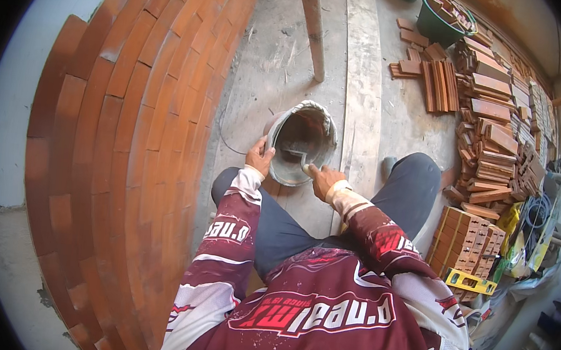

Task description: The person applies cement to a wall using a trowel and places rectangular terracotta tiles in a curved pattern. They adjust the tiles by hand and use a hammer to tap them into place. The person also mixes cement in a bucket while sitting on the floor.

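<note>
A mortar-smeared bucket (pixel 329 139) is tipped toward me between my knees, its mouth facing up at me. My left hand (pixel 260 157) grips its left rim, the thumb over the edge. With my right hand (pixel 324 181) I hold the handle of a trowel (pixel 304 158) at the near right of the mouth. The trowel's metal part reaches into the bucket, where its tip is hard to make out in the shade. Whatever lies at the bottom is dark and mostly hidden.
A wall of orange brick tiles (pixel 125 121) rises close on my left. Ahead stands a pole (pixel 313 31) beside a long wooden plank (pixel 364 62). To the right are stacked tiles (pixel 490 110), a green tub (pixel 433 28) of pieces, hollow bricks (pixel 458 237) and a yellow spirit level (pixel 470 282).
</note>
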{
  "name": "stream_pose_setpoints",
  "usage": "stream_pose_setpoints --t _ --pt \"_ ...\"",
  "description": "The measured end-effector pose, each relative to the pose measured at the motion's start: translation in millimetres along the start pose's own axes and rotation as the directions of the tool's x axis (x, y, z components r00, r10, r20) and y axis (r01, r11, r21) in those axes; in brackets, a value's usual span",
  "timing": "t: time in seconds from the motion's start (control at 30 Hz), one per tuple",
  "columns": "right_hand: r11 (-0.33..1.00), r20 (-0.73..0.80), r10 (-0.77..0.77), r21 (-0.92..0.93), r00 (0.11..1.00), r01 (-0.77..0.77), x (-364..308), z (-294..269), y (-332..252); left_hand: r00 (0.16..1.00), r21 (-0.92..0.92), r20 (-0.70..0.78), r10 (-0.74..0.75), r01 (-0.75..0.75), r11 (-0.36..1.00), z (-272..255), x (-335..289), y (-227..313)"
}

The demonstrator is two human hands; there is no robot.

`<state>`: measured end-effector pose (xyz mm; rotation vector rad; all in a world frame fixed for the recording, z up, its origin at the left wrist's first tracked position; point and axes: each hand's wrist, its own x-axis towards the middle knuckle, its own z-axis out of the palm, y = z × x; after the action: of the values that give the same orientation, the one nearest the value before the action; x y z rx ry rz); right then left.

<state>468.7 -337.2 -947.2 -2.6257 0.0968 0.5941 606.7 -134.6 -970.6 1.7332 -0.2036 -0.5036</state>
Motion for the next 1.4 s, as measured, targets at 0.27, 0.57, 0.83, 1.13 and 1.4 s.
stream_pose_setpoints --t 0.27,0.57,0.83,1.13,1.4 --pt "0.997 -0.080 0.081 0.013 0.994 -0.080 2.2 16.7 2.6 1.000 0.048 0.012 0.020 -0.020 0.999 8.5 -7.3 3.1" --pt "0.965 -0.013 0.259 0.047 0.966 -0.259 2.6 -3.8 -7.1 0.999 -0.002 0.046 0.024 -0.024 1.000 20.7 -12.2 6.8" --pt "0.927 -0.035 0.365 0.106 0.930 -0.359 0.6 -15.5 -14.2 1.000 0.087 0.019 0.015 -0.016 0.996 23.8 -22.0 15.6" --pt "0.832 0.137 0.297 0.448 0.945 -0.326 22.5 32.9 -21.5 1.000 0.077 0.005 0.011 -0.011 0.997 14.1 -16.0 1.1" --pt "-0.051 0.527 0.153 0.849 0.836 -0.526 13.2 17.3 -22.9 1.000 0.100 -0.020 0.013 -0.011 0.995 2.3 -15.5 -10.5"
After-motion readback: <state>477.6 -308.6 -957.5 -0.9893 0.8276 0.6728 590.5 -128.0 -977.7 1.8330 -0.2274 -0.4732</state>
